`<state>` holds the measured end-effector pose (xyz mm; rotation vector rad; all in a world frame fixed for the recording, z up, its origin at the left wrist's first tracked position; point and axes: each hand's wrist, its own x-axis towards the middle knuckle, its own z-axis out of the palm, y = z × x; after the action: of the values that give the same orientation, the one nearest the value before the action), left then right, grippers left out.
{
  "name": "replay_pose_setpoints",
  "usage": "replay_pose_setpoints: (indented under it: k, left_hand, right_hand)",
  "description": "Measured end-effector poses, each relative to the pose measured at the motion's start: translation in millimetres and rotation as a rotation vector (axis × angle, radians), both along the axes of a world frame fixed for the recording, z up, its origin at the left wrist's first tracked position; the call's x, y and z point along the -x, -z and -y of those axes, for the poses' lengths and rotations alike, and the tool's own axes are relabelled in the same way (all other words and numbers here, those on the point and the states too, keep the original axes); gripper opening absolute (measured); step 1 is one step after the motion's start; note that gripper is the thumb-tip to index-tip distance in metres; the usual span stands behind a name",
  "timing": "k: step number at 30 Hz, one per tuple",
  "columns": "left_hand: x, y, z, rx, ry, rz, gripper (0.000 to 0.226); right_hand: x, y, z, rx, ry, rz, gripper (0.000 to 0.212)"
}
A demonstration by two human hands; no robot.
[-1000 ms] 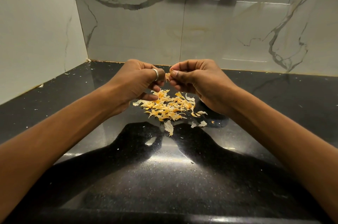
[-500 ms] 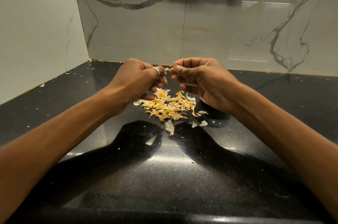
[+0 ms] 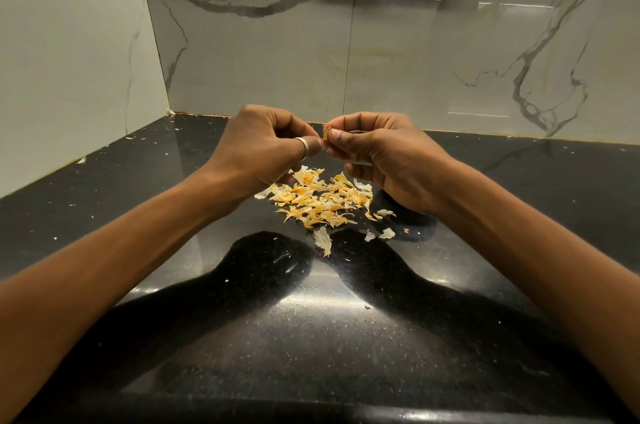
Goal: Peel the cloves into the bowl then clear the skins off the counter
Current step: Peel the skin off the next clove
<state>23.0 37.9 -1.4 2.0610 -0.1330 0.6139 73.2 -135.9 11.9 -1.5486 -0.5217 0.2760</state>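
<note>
A person's right hand [image 3: 384,160] pinches a partly skinned clove [image 3: 326,133] in its fingertips, held above the heap of skins [image 3: 318,198] on the black desk [image 3: 311,337], apparently so peelings fall in one spot. The left hand [image 3: 263,146], fingers curled, meets the clove; whether it grips is unclear. The bowl cannot be made out.
</note>
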Motion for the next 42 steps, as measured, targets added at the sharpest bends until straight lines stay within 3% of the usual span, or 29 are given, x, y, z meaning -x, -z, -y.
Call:
replay_pose_setpoints:
  k: [13, 22, 42]
  left_hand:
    - [-4.2, 1.9, -8.2, -0.015, -0.058, 0.049, 0.017]
    - [-2.2, 2.0, -5.8, -0.090, -0.084, 0.058, 0.006]
    - [-2.0, 2.8, -1.9, -0.027, -0.012, 0.007, 0.008]
  right_hand:
    - [1.1, 2.4, -0.2, 0.118, 0.006, 0.106, 0.006]
    - [0.8, 2.0, 0.8, 0.138, 0.008, 0.127, 0.006]
    - [-0.5, 6.9, -1.4, 0.171, 0.008, 0.210, 0.011]
